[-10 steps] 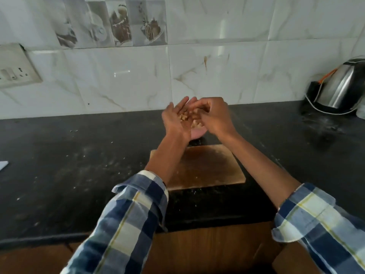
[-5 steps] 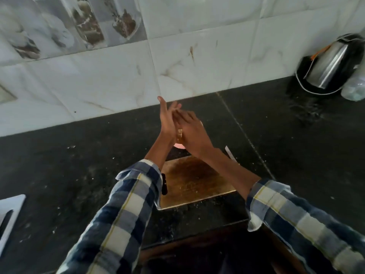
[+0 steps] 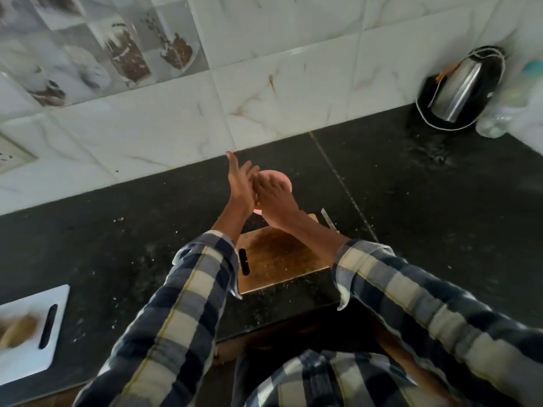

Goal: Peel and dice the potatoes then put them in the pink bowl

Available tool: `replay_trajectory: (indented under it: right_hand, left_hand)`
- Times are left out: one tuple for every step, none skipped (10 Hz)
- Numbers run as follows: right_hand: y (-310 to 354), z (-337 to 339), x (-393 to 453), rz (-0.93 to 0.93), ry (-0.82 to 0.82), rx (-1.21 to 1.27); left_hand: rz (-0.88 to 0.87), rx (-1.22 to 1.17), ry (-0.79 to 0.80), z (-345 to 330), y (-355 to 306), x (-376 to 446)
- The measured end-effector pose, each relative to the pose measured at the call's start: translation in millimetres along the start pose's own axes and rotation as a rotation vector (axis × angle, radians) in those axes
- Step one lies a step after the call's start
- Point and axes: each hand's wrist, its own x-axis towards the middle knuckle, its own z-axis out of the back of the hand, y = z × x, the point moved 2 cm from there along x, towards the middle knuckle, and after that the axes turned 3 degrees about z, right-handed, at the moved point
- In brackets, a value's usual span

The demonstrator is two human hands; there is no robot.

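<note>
Both my hands are pressed together palm to palm above the pink bowl (image 3: 282,179), which stands on the black counter just beyond the wooden cutting board (image 3: 279,259). My left hand (image 3: 239,183) stands upright with straight fingers. My right hand (image 3: 273,198) lies flat against it, fingers extended. A small yellowish bit of potato shows between the palms near the wrists. The bowl's contents are hidden by my hands. A knife blade (image 3: 328,220) pokes out at the board's far right corner.
A white cutting board (image 3: 44,333) with blurred brownish peels lies at the left counter edge. A steel kettle (image 3: 464,92) and a plastic bag stand at the far right against the tiled wall. Crumbs are scattered over the counter (image 3: 426,215).
My hands went from cupping diced potato pieces over the bowl to pressing flat together. The camera tilted and moved back, bringing the white board into sight.
</note>
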Motion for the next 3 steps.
replay_trajectory:
  right_hand:
    - [-1.9, 8.3, -8.5, -0.118, -0.034, -0.002]
    - [2.9, 13.6, -2.7, -0.027, -0.022, 0.016]
    - [3.6, 12.9, -6.3, -0.023, 0.073, -0.025]
  left_hand:
    - [0.006, -0.007, -0.017, 4.4, 0.4, -7.5]
    - [0.017, 0.020, -0.030, 7.1, 0.7, -12.5]
    - [0.012, -0.008, 0.000, 2.9, 0.6, -15.7]
